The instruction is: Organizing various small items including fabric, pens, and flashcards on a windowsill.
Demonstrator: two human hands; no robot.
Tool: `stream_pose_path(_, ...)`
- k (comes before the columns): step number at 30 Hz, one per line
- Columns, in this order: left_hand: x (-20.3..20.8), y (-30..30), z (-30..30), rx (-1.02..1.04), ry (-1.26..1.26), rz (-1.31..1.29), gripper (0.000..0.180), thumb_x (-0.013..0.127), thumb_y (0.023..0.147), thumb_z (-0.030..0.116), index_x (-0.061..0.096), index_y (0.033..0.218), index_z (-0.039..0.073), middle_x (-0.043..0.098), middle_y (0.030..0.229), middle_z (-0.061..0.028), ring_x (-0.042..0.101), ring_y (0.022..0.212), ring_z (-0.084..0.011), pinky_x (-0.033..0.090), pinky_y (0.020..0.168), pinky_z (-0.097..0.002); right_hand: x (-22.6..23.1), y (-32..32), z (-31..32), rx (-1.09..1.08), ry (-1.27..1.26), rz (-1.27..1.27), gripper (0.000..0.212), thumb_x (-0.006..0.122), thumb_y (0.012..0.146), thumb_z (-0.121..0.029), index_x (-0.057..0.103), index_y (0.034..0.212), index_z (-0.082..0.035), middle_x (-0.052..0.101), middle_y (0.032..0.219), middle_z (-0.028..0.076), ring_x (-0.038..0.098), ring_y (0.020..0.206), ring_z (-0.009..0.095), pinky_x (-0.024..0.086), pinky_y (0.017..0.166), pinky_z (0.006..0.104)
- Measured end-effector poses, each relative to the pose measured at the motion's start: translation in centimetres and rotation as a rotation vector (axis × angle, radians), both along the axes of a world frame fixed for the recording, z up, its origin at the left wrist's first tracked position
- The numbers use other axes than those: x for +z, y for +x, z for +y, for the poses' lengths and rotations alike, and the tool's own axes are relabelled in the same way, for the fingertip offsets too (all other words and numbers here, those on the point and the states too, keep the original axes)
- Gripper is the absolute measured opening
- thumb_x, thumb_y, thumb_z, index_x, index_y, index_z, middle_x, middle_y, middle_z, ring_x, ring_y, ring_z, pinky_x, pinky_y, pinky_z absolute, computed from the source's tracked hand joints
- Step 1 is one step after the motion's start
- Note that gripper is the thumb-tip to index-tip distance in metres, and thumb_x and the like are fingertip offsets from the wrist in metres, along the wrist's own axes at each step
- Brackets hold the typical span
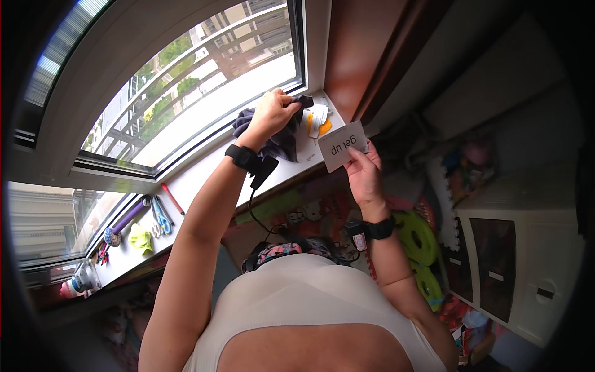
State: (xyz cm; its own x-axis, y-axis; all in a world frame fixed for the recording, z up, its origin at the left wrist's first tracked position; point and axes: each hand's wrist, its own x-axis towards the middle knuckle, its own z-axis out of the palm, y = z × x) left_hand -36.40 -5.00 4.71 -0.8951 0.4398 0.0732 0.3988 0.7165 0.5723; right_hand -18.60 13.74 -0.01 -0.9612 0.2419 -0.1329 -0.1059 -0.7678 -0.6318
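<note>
We had the flashcard (341, 145) off the windowsill (307, 142), right grip (364, 176) pinched, left grip (271, 115) closed on dark cloth (284, 141) mostly resting there.

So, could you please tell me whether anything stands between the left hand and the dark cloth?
Nothing visible does: the left hand is directly on the dark cloth, while the right hand holds a white card aside.

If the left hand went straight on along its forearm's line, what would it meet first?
Past the dark cloth it holds, the left hand would probably meet the window frame first; depth is unclear.
</note>
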Motion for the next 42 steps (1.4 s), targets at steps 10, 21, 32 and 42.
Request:
stream_pose_path(10, -3.6, -1.2, 4.1, 0.640, 0.281, 0.135, 0.027, 0.067, 0.090, 0.027, 0.071, 0.092, 0.001, 0.071, 0.084, -0.0154, 0.068, 0.077, -0.0261, 0.052, 0.074, -0.0343, -0.5, -0.2, 1.6, -0.028, -0.009, 0.003, 0.023, 0.054, 0.091, 0.003, 0.055, 0.112, -0.006, 0.064, 0.107, 0.005, 0.060, 0.101, 0.014, 0.049, 0.093, 0.0304)
stream_pose_path(21, 0.4, -0.6, 6.0, 0.089, 0.399, 0.606, 0.067, 0.056, 0.079, -0.006, 0.038, 0.143, 0.002, 0.039, 0.139, -0.0222, 0.044, 0.127, -0.0420, 0.042, 0.104, -0.0404, 1.0, -0.5, 1.6, 0.020, 0.045, -0.007, 0.022, 0.054, 0.091, 0.002, 0.055, 0.111, -0.007, 0.064, 0.106, 0.005, 0.060, 0.099, 0.012, 0.049, 0.092, 0.0286)
stream_pose_path(32, -4.9, 0.1, 3.1, -0.064, -0.113, 0.491, 0.063, 0.059, 0.080, 0.011, 0.042, 0.138, -0.004, 0.051, 0.129, -0.0195, 0.057, 0.114, -0.0352, 0.049, 0.094, -0.0404, 0.8, -0.3, 0.9, 0.058, 0.050, 0.029, 0.025, 0.055, 0.091, 0.002, 0.055, 0.115, -0.006, 0.064, 0.110, 0.005, 0.060, 0.103, 0.013, 0.048, 0.094, 0.0294)
stream_pose_path(42, -3.4, -1.4, 1.9, -0.183, -0.216, 0.379, 0.053, 0.061, 0.074, 0.005, 0.055, 0.126, 0.002, 0.054, 0.115, -0.0152, 0.051, 0.114, -0.0336, 0.043, 0.098, -0.0402, 0.7, 1.7, 1.1, 0.017, 0.033, 0.087, 0.022, 0.054, 0.092, 0.003, 0.056, 0.111, -0.007, 0.064, 0.109, 0.005, 0.060, 0.102, 0.013, 0.048, 0.094, 0.0299)
